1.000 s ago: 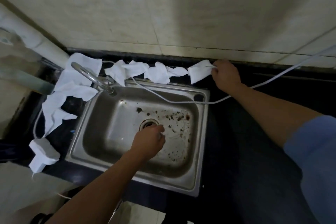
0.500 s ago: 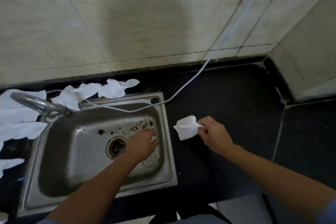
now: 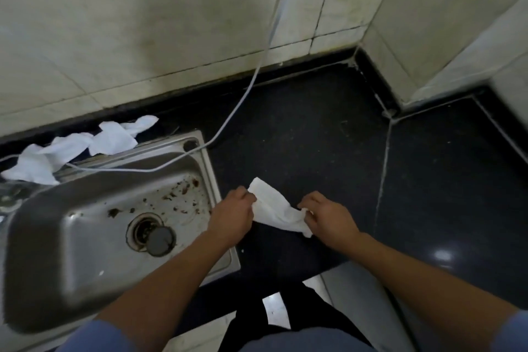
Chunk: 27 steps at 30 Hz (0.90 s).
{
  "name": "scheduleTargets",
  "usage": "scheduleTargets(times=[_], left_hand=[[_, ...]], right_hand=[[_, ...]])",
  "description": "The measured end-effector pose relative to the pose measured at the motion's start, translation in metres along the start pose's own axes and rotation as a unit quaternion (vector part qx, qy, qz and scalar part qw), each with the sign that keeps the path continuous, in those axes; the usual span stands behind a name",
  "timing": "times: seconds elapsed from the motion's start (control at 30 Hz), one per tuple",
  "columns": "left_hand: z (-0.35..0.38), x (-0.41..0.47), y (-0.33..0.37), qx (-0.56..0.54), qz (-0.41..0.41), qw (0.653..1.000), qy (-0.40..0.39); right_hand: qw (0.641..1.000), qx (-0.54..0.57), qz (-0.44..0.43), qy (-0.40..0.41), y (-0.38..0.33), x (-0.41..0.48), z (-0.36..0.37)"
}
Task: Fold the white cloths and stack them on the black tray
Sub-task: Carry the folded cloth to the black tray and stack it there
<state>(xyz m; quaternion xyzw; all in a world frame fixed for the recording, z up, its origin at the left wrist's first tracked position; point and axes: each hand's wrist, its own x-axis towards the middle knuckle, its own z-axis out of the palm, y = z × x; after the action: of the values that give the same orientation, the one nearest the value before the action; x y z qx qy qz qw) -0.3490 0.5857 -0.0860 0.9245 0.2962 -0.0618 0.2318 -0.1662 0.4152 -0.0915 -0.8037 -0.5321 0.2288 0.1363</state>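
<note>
Head view: left hand [image 3: 233,216] & right hand [image 3: 328,216] both hold one white cloth [image 3: 275,208], stretched btw them over the black table [image 3: 314,137], just right of the sink [image 3: 57,223]; left hand has fingers curled round the cloth's left end, w/ the far corner of the cloth sticking up past the knuckles; right hand pinches the right end btw thumb & fingertips, a small flap hanging on the near side; the cloth is crumpled & partly twisted, not flat; can't tell whether its underside touches the table. Both forearms come in from the near edge; blue sleeves [image 3: 97,334] at the bottom corners.

The sink is steel, set into the table at left; brown specks on the far right part of its floor; a round drain near the middle w/ a dark plug [image 3: 160,237] lying at the drain's near right edge. Other cloths [image 3: 114,138]: several loose white pieces in a row along the sink's far rim, at the foot of the wall [image 3: 143,23], overlapping each other, well apart from the hands. A white cable [image 3: 251,83] runs down the wall, across the table, over the sink's far right corner, then left along the far rim beside those cloths. The wall is pale tile, stained; a second wall at right makes a corner. The table is glossy, w/ a pale joint line running near to far, right of the hands; a light spot reflects at near right. Below the table's near edge: pale floor [image 3: 274,308] & dark trousers [image 3: 303,314].
</note>
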Motion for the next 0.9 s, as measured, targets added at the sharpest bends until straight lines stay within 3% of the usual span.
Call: scheduleTargets(times=[0.1,0.23,0.4,0.5,0.6,0.77,0.9], left_hand=[[0.006,0.024,0.012,0.038,0.044,0.998,-0.015],[0.014,0.039,0.028,0.148,0.008,0.979,-0.136],[0.025,0.028,0.033,0.177,-0.061,0.968,-0.164],[0.020,0.022,0.024,0.109,-0.092,0.979,-0.148],[0.005,0.032,0.012,0.030,-0.111,0.987,-0.116],[-0.018,0.067,-0.003,-0.107,-0.177,0.975,-0.079],[-0.017,0.091,-0.014,-0.090,-0.197,0.976,0.018]], right_hand=[[0.998,-0.030,0.004,-0.049,0.019,0.008,-0.007],[0.991,-0.072,-0.025,-0.114,0.030,0.015,-0.001],[0.996,0.058,-0.001,-0.063,0.043,0.005,-0.009],[0.988,0.141,0.047,-0.045,0.049,0.015,-0.031],[0.986,0.147,0.067,-0.038,0.049,0.043,-0.052],[0.990,0.072,0.116,-0.026,0.052,0.098,-0.054],[0.989,-0.017,0.149,-0.013,0.056,0.121,-0.043]])
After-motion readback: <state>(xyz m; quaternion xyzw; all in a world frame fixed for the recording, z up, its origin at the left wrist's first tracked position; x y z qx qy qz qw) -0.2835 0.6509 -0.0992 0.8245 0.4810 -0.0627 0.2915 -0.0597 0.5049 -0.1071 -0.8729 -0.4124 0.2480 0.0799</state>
